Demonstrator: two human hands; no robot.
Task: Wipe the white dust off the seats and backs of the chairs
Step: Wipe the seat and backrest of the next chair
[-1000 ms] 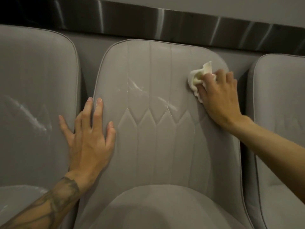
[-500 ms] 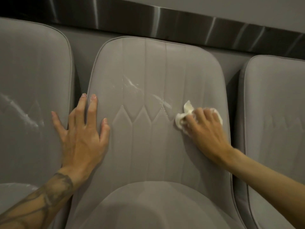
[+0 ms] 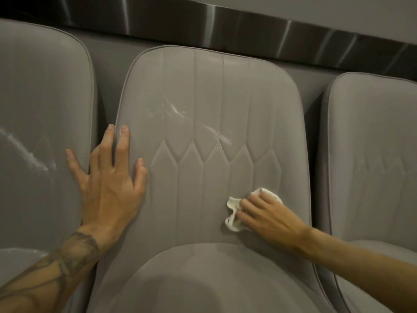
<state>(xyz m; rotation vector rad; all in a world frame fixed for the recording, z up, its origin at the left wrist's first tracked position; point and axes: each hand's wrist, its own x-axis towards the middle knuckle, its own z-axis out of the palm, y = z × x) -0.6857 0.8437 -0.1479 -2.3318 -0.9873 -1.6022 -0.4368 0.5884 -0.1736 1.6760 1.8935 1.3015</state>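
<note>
Three grey padded chairs stand side by side against a grey wall, under a dark band of brushed metal [image 3: 248,21]. The middle chair back [image 3: 209,86] has stitched vertical channels that end in a row of pointed shapes lower down. White dust [image 3: 176,110] shows on it as thin smeared streaks left of centre, and a second pale streak [image 3: 224,138] lies just above the points, a little right of centre. The left hand [image 3: 110,184] is laid flat with its fingers straight and spread wide, holding nothing. It straddles the gap between two chairs: thumb and two long fingers rest on the left edge of the middle back, and the little finger reaches onto the left chair [image 3: 40,91]. The forearm [image 3: 56,267] behind it carries a dark tattoo. The right hand [image 3: 268,215] is low on the right side of the same back, just above the seat cushion [image 3: 203,279], with its fingers curled over a crumpled white cloth [image 3: 232,214] and pressing it against the upholstery. The cloth sticks out beyond the fingertips and above the knuckles, well below both streaks and apart from them. The left chair bears its own long white smear [image 3: 24,150] running slantwise across the back, and a faint pale patch shows on its seat at the lower left edge. The right chair [image 3: 372,132] shows only faint paleness around its stitched points – too dim to say whether that is dust.
</note>
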